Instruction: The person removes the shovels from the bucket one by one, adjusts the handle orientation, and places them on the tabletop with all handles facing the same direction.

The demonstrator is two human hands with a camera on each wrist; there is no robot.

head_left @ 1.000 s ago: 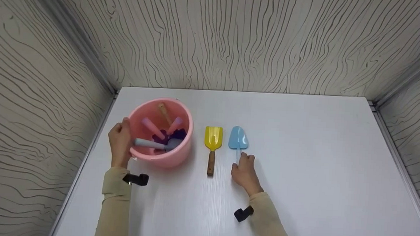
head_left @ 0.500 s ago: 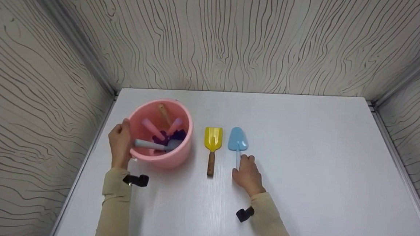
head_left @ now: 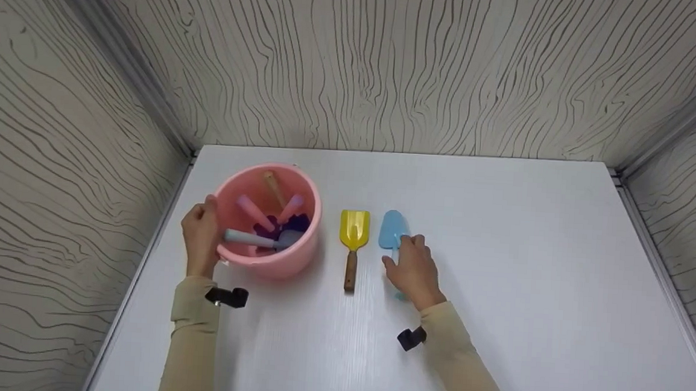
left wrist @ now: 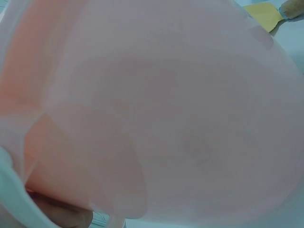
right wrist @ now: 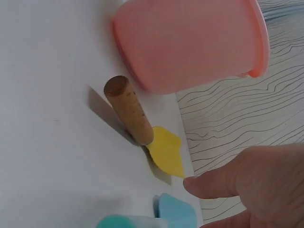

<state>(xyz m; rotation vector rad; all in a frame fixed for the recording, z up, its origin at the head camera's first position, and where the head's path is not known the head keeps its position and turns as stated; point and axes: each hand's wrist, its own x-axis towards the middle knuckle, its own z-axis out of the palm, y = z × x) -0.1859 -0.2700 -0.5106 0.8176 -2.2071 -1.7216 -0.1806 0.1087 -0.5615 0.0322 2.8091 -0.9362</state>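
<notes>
My left hand grips the rim of a pink bucket, which leans toward me at the left. Its outer wall fills most of the left wrist view, with a bit of finger showing low at left. My right hand is over the neck of a light blue toy shovel, thumb held apart from the fingers. In the right wrist view the thumb is straight, and the shovel's teal handle end shows beneath. Between bucket and hand lies a yellow shovel with a brown wooden handle.
Inside the bucket stand a wooden handle, two pink-purple handles and a light blue handle with a grey-blue head. Dark purple pieces lie at its bottom. A white table carries everything, with wood-patterned walls behind and beside it.
My right hand first slid slightly down the blue shovel's handle, then moved up toward its blade, and the handle's end came into sight. The left hand and bucket stay put.
</notes>
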